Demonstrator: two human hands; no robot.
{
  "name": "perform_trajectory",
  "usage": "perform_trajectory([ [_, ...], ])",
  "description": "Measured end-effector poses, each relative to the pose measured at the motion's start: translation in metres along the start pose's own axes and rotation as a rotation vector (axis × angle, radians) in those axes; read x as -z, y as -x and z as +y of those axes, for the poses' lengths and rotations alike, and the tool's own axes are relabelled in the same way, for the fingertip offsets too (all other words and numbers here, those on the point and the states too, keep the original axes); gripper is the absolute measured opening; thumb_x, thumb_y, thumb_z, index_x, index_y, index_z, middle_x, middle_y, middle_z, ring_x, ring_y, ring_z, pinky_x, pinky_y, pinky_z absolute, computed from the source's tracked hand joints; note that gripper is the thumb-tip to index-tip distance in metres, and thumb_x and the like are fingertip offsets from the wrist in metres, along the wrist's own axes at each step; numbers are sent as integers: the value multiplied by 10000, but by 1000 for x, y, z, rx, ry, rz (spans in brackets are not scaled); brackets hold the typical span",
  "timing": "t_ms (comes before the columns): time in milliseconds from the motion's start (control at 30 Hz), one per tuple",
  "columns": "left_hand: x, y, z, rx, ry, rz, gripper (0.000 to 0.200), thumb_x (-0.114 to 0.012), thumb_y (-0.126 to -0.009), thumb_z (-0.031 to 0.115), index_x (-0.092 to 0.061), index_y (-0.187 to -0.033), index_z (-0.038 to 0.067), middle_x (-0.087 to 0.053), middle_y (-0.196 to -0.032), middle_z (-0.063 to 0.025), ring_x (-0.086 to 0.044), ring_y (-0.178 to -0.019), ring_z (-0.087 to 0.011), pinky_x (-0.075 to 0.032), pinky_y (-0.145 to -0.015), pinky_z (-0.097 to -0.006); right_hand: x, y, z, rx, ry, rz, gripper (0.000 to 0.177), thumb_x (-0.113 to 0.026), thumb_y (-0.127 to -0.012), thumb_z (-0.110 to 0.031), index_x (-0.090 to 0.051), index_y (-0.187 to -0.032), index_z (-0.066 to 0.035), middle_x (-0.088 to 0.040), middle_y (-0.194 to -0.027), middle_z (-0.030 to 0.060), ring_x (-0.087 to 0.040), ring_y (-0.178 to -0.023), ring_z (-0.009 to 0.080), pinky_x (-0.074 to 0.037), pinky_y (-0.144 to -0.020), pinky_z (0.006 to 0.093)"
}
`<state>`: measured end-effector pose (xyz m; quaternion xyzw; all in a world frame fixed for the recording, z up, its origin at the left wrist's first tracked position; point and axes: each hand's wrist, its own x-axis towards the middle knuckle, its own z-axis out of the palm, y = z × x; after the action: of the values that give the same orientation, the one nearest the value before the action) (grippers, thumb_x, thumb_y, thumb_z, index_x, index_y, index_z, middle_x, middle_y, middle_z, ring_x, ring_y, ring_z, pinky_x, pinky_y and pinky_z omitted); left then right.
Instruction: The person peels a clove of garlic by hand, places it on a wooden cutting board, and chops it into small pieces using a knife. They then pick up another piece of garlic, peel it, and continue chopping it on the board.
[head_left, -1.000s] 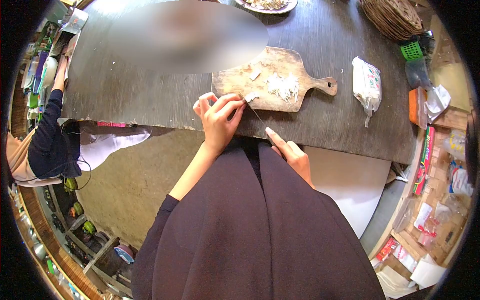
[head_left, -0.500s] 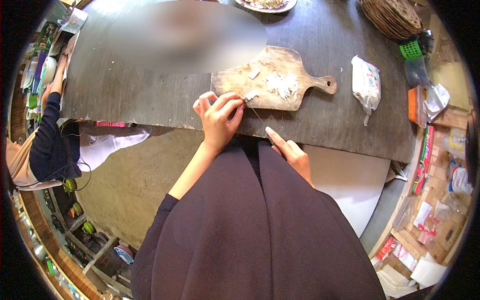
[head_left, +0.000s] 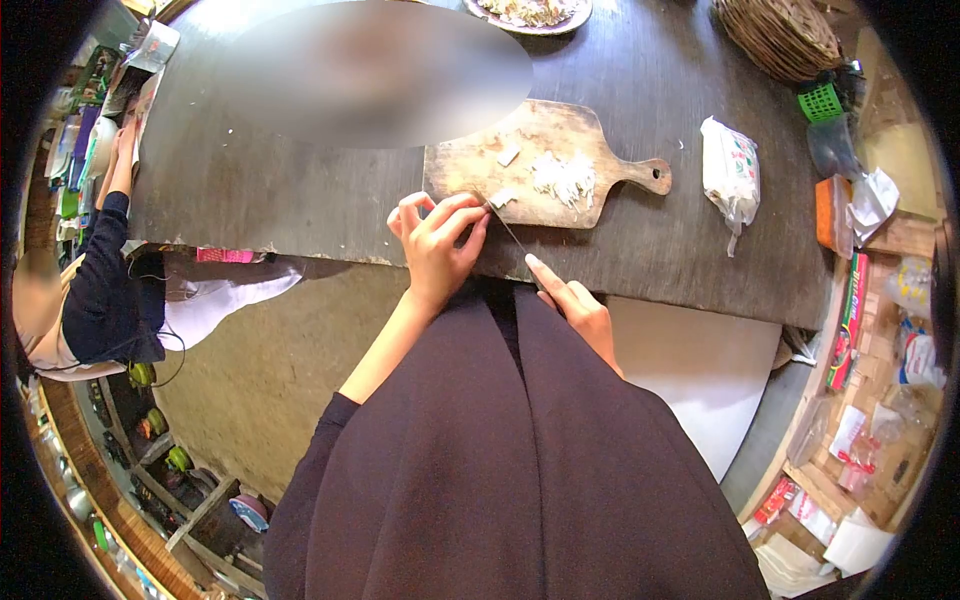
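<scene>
A wooden cutting board with its handle to the right lies near the table's front edge. My left hand is at the board's front left, fingers bent and pinched on a small piece hard to make out. My right hand grips a thin knife, index finger along its top, the blade reaching to my left fingertips. A small pale piece lies beside the blade. Thin white strips are heaped at the board's right, with another pale piece behind.
The dark table carries a filled plastic bag at the right, a plate of food at the back and woven trays at the back right. Another person's sleeve is at the far left. A blurred patch hides the back middle.
The view has shifted slightly, and the board sits a little lower in it. The knife blade and my hands have moved slightly. The other person's arm has shifted at the left.
</scene>
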<state>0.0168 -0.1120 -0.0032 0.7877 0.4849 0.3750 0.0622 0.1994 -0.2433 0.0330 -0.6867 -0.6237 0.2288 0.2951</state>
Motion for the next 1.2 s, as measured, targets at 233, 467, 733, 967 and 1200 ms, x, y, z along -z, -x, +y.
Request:
perform_trajectory([
  [233,3,-1,4,11,2,-9,117,-818,-798,206,-777,-908,207,-737,-1058,134,-516,-1015,-202,-300,-969,-405,7,5,-2,2,-59,18,512,-694,-977,-218,-594,-1460,-355,-568,-764,91,-652,-631,296,-546,-596,425],
  [467,4,0,2,4,6,-16,125,-819,-793,202,-775,-910,204,-740,-1064,129,-517,-1014,-203,-299,-971,-406,9,6,-6,-30,-39,-31,505,-688,-984,-224,-592,-1462,-356,-569,-764,95,-654,-634,303,-548,-602,432],
  [733,3,0,2,5,0,-12,120,-818,-792,207,-767,-901,201,-736,-1075,124,-515,-1020,-210,-303,-970,-412,4,3,0,3,1,-14,516,-690,-981,-219,-588,-1466,-362,-559,-758,89,-648,-623,291,-547,-592,423],
  [967,1,1,0,-3,-1,-9,112,-816,-795,204,-762,-893,203,-731,-1071,127,-512,-1019,-211,-304,-971,-414,5,1,-1,10,1,-13,531,-703,-970,-204,-589,-1464,-360,-561,-760,88,-641,-616,284,-549,-590,417],
  [1200,2,0,2,10,8,-4,118,-818,-792,199,-760,-895,202,-732,-1069,129,-513,-1019,-208,-303,-970,-412,9,2,1,25,-23,-3,522,-713,-963,-188,-608,-1448,-350,-571,-759,88,-637,-620,280,-545,-596,419],
])
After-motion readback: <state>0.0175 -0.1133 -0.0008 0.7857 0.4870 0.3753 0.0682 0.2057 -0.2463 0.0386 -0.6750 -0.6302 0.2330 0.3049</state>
